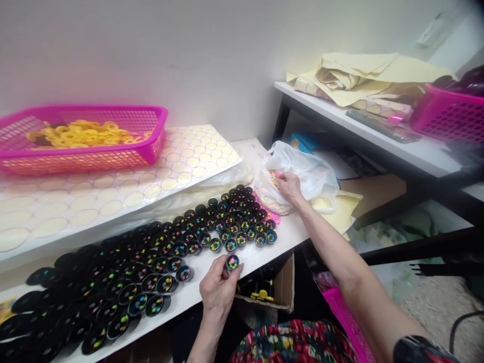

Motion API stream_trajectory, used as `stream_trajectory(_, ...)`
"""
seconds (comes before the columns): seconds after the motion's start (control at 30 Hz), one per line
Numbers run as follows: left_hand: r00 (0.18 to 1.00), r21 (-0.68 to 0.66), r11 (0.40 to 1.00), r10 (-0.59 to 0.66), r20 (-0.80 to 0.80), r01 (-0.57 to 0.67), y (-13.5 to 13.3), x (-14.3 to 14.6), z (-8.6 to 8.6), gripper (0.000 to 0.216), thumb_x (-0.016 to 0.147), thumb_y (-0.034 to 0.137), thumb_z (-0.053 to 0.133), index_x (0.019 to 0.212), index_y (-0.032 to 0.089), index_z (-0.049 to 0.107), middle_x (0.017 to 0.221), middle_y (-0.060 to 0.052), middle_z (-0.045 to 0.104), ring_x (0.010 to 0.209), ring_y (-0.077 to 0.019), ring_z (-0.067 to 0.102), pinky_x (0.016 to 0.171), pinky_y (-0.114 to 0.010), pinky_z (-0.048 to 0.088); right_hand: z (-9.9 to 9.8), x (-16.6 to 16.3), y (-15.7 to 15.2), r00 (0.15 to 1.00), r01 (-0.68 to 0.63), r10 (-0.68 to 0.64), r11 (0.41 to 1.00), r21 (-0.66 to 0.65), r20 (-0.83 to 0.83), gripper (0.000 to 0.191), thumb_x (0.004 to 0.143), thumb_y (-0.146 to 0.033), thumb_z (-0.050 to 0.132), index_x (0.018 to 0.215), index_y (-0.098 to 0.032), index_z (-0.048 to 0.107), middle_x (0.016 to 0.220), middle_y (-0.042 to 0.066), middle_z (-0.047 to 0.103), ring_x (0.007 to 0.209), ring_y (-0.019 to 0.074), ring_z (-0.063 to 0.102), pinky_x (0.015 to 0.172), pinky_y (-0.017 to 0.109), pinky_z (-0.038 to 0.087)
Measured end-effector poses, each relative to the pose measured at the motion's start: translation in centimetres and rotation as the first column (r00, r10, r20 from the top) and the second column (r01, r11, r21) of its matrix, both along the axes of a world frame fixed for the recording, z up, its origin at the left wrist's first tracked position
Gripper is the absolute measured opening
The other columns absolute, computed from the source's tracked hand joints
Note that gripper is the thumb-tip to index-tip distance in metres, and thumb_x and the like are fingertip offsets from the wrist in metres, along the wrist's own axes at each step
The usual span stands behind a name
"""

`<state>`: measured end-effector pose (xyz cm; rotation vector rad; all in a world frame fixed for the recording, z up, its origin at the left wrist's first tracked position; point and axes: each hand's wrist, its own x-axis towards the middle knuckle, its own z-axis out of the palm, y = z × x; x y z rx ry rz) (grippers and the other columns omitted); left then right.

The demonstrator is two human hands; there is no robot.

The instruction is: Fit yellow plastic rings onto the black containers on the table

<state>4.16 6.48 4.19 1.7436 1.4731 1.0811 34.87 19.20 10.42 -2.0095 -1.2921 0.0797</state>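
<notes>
My left hand (pixel 219 290) is closed around a small black cup (pixel 232 262) with bright coloured beads inside, held at the front edge of the white table (pixel 249 262). My right hand (pixel 290 186) reaches into the mouth of a white plastic bag (pixel 319 174). Its fingers are bent together beside a heap of small multicoloured beads (pixel 274 176); what they pinch, if anything, is hidden. Left of both hands stand rows of similar black cups (pixel 155 305), many with coloured beads in the bottom. Loose pink beads (pixel 272 217) lie between the cups and the bag.
A pink basket (pixel 159 126) of yellow rings rests on a raised sheet of printed circles (pixel 189 151) behind the cups. At right, a shelf (pixel 363 126) carries yellow paper (pixel 381 68) and another pink basket (pixel 449 113). Below the table edge is a cardboard box (pixel 285 282) with black and yellow pieces.
</notes>
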Motion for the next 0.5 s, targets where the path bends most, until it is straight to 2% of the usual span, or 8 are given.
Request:
stream_trajectory(0.1,1.000,-0.002,1.000,0.007,0.015,-0.007,-0.1,0.0,0.0,0.036,0.066,0.042,0.066,0.091,0.016,0.065,0.057,0.005,0.048,0.048,-0.0077,0.044,0.050,-0.019,0.042,1.1,0.0,-1.1,0.999,0.030,-0.025,0.991,0.133,-0.037,0.018,0.073,-0.022,0.046,0.067,-0.015,0.061,0.071,0.003,0.060,0.072,0.0148,0.054,0.070,0.025,0.039)
stream_trajectory(0.2,1.000,-0.019,1.000,0.010,0.017,-0.010,-0.1,-0.1,0.1,0.038,0.065,0.043,0.067,0.092,0.017,0.065,0.056,0.005,0.048,0.048,-0.0081,0.045,0.051,-0.019,0.042,2.2,-0.8,-2.8,0.982,-0.091,0.129,0.962,0.255,-0.135,0.013,0.071,-0.024,0.050,0.063,-0.017,0.058,0.064,0.000,0.056,0.065,0.0135,0.051,0.065,0.025,0.039)
stream_trajectory(0.27,1.000,-0.048,0.999,0.006,0.014,-0.005,0.0,-0.1,0.3,0.038,0.065,0.043,0.068,0.092,0.016,0.066,0.056,0.005,0.049,0.048,-0.0085,0.046,0.051,-0.020,0.043,2.6,-2.0,-3.8,0.946,-0.220,0.271,0.940,0.260,-0.179,0.011,0.070,-0.022,0.051,0.063,-0.017,0.057,0.061,-0.002,0.053,0.063,0.0126,0.049,0.064,0.025,0.039)
stream_trajectory(0.33,1.000,-0.077,0.997,0.018,0.010,-0.017,-0.1,0.0,0.6,0.038,0.064,0.042,0.068,0.091,0.016,0.067,0.057,0.004,0.052,0.049,-0.0092,0.047,0.051,-0.021,0.044,2.8,-3.4,-4.6,0.915,-0.309,0.357,0.920,0.242,-0.186,0.010,0.070,-0.021,0.051,0.062,-0.017,0.056,0.060,-0.002,0.052,0.061,0.0122,0.048,0.064,0.025,0.038)
stream_trajectory(0.43,0.998,-0.090,0.994,0.063,0.022,-0.061,-0.5,0.0,0.7,0.036,0.060,0.040,0.070,0.087,0.016,0.069,0.055,0.004,0.054,0.048,-0.0104,0.049,0.049,-0.021,0.046,2.8,-5.2,-4.7,0.902,-0.376,0.410,0.900,0.220,-0.135,0.013,0.072,-0.021,0.051,0.061,-0.018,0.056,0.060,-0.001,0.051,0.062,0.0132,0.048,0.063,0.027,0.038)
stream_trajectory(0.5,0.992,-0.096,0.989,0.114,0.046,-0.109,-0.9,0.0,0.4,0.034,0.059,0.037,0.071,0.086,0.016,0.070,0.056,0.002,0.058,0.048,-0.0115,0.052,0.049,-0.022,0.047,3.1,-6.2,-3.7,0.895,-0.421,0.441,0.886,0.193,-0.072,0.013,0.075,-0.022,0.051,0.065,-0.018,0.057,0.064,0.001,0.054,0.064,0.0145,0.049,0.064,0.028,0.039)
